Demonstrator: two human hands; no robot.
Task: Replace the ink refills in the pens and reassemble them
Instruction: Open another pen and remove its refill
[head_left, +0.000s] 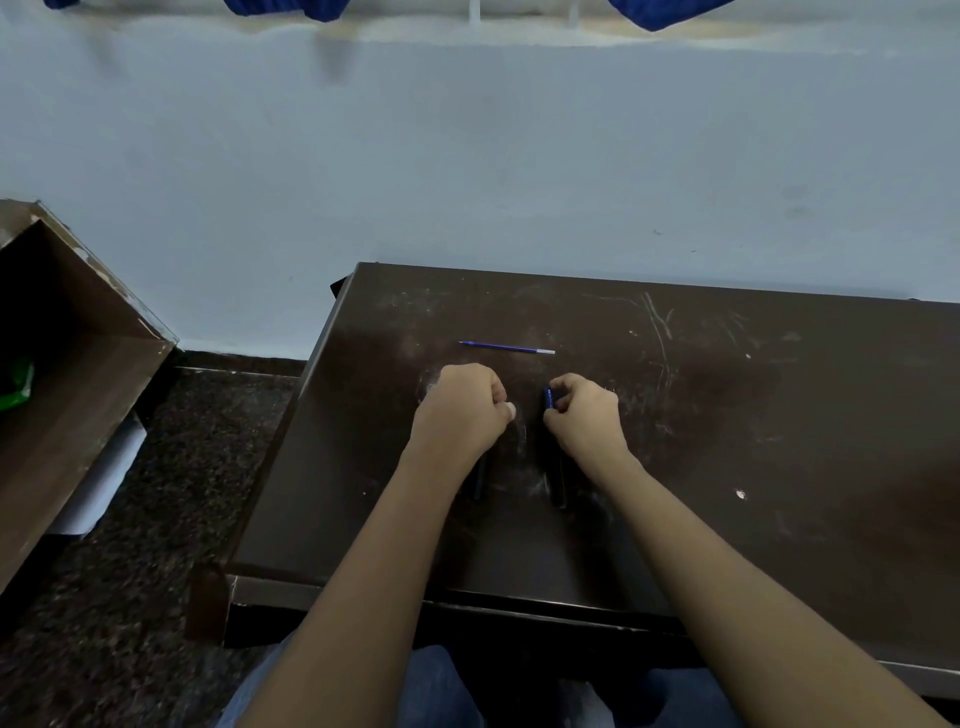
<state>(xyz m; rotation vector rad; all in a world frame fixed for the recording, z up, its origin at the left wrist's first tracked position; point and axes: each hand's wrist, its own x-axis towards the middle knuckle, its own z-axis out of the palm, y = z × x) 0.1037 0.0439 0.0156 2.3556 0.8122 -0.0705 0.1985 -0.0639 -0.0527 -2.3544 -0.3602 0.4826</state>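
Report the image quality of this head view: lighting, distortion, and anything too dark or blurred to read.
Head view: dim, bluish light; wide-angle lens bends the desk edges; soft sheen on its dark top hides the two dark pen parts below the hands; the blue refill stands out; left hand and right hand slightly soft, their contents mostly hidden.

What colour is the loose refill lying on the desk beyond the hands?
Blue, with a silvery tip at its right end; the refill shows clearly in the head view.
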